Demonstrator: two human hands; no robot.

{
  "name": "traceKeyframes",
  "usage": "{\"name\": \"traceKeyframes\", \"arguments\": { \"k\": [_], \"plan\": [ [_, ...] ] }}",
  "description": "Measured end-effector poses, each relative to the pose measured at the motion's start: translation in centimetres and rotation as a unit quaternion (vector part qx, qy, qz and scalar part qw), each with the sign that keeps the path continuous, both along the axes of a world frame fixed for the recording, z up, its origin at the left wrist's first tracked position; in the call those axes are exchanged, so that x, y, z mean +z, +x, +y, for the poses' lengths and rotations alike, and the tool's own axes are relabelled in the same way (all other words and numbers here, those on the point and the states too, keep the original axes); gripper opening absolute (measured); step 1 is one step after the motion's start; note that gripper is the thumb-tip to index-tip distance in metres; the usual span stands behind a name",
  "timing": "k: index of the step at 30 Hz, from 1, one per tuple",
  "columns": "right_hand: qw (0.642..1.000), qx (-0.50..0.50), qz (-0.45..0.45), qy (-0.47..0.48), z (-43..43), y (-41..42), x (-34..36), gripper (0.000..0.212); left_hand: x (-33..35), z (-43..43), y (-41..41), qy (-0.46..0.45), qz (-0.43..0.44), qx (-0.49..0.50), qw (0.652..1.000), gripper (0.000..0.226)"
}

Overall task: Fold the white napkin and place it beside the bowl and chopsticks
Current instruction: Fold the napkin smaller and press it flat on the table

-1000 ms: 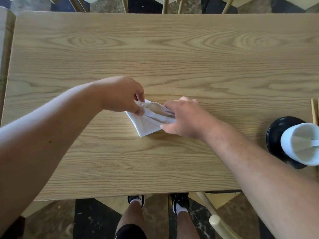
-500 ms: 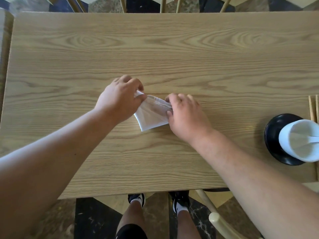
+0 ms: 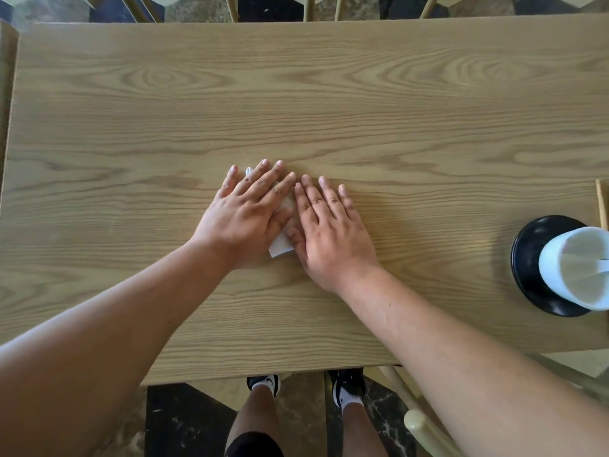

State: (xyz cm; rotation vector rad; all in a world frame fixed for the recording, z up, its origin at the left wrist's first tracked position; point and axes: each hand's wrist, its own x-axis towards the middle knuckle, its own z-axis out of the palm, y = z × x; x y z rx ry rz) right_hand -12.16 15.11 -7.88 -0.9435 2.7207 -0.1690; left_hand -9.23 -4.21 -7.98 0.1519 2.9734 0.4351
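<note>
The folded white napkin (image 3: 280, 248) lies on the wooden table (image 3: 329, 94) near its middle, mostly hidden under both hands; only a lower corner and a small tip by my left fingers show. My left hand (image 3: 245, 214) lies flat on it, palm down, fingers stretched out. My right hand (image 3: 329, 230) lies flat beside it, its thumb side on the napkin's right edge. A white bowl (image 3: 575, 267) with a spoon in it stands on a black saucer (image 3: 529, 258) at the table's right edge. The chopsticks (image 3: 601, 202) show just behind it.
Chair backs line the far edge of the table. A pale chair rail (image 3: 425, 427) sticks up below the near edge, beside my legs and shoes. Wide bare wood lies between the napkin and the bowl.
Both hands have gone from pinching the napkin's edges to lying flat on top of it. The napkin now shows far less than before.
</note>
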Motion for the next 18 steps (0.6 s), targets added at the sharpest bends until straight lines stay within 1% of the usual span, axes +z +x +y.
{"name": "traceKeyframes", "arguments": {
  "k": [2, 7, 14, 18],
  "plan": [
    [1.0, 0.004, 0.007, 0.013, 0.5, -0.3, -0.2, 0.07, -0.2, -0.3, -0.2, -0.002, 0.009, 0.013, 1.0, 0.063],
    [1.0, -0.012, 0.017, 0.008, 1.9, -1.1, -0.4, 0.069, -0.5, -0.5, -0.5, 0.004, 0.024, 0.09, 0.996, 0.062],
    [0.999, -0.043, 0.008, 0.006, 1.8, -1.1, -0.2, 0.069, -0.2, -0.5, -0.7, 0.0, 0.031, 0.092, 0.995, 0.062],
    [0.999, -0.036, -0.002, 0.013, 1.5, -1.2, -0.2, 0.068, -0.1, -0.6, -0.8, -0.012, 0.025, 0.089, 0.996, 0.062]
  ]
}}
